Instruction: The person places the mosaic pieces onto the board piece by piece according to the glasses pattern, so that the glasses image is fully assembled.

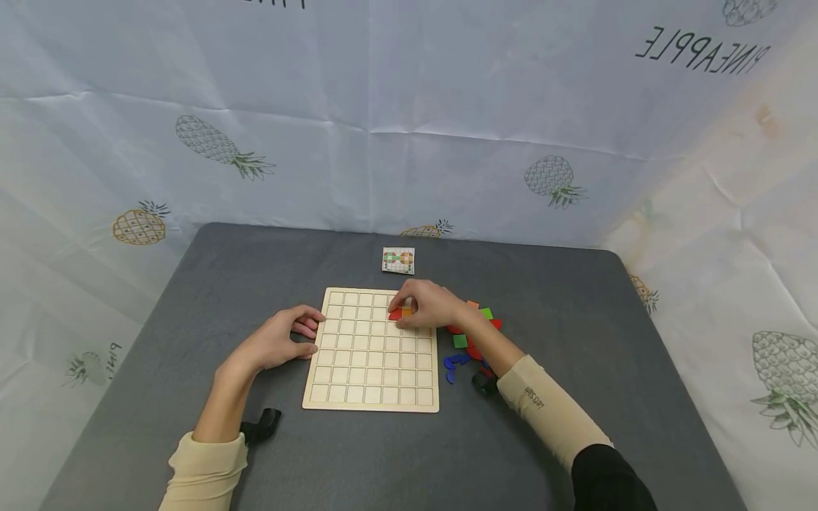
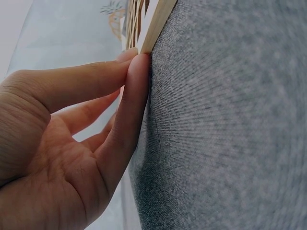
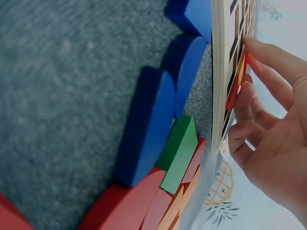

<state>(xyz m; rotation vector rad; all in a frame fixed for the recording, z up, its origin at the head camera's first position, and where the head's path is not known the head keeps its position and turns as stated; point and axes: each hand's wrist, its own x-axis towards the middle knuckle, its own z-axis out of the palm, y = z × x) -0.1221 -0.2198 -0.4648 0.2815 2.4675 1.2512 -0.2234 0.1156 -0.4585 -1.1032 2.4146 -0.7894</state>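
A pale wooden grid board point(image 1: 354, 397) lies on the grey table. At its left edge, my left hand point(image 1: 281, 337) holds on with thumb and index finger; in the left wrist view the fingertips point(image 2: 139, 62) meet at the wooden rim point(image 2: 156, 28). Over the board's upper right part, my right hand point(image 1: 431, 305) pinches a red piece point(image 1: 395, 314) between index finger and thumb. Beside that piece is an orange one point(image 1: 407, 311). The right wrist view shows red point(image 3: 232, 98) and orange point(image 3: 240, 74) close together at the fingertips; their exact outlines are partly hidden.
Loose blue point(image 1: 450, 376), green point(image 1: 460, 341) and red pieces point(image 1: 474, 350) are heaped right of the board, partly under the right forearm. A small patterned card point(image 1: 398, 260) lies behind the board. A pineapple-print cloth point(image 1: 396, 177) hangs behind the table.
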